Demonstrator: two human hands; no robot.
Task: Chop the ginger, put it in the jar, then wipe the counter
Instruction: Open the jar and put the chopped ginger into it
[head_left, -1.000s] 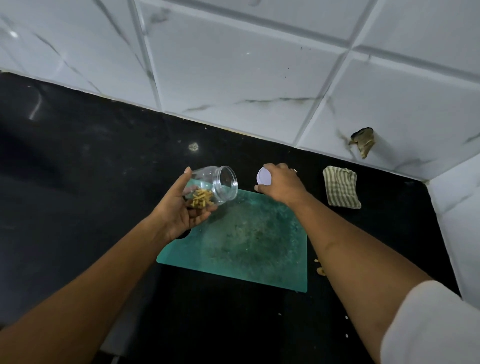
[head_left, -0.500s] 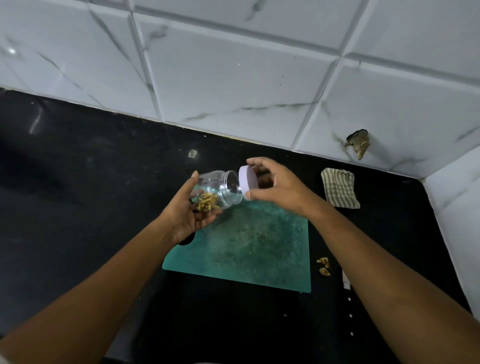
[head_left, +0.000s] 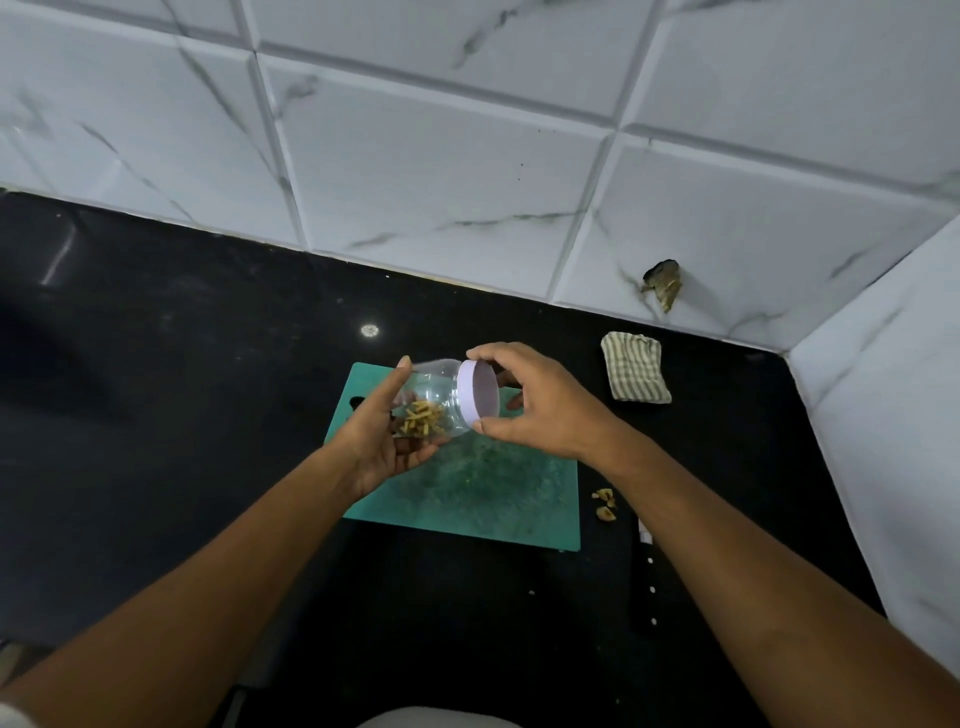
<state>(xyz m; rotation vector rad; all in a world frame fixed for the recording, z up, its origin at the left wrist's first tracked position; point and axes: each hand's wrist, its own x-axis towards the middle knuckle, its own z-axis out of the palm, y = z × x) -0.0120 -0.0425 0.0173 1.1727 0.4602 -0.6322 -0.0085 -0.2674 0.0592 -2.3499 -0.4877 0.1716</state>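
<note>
A clear plastic jar (head_left: 435, 384) lies tilted on its side in my left hand (head_left: 382, 436), above the green cutting board (head_left: 498, 493). Chopped ginger strips (head_left: 423, 418) rest inside the jar against its lower wall. My right hand (head_left: 535, 408) grips the pale lilac lid (head_left: 477, 396), which sits on the jar's mouth. The palm of my left hand covers the jar's base.
A folded striped cloth (head_left: 635, 374) lies on the black counter (head_left: 156, 389) to the right of the board. Ginger scraps (head_left: 605, 505) and a dark-handled knife (head_left: 645, 577) lie right of the board, partly behind my right forearm. White marble tiles rise at the back and right.
My right hand brought the lid from above the board to the jar's mouth and set it on. The jar stayed tilted in my left hand.
</note>
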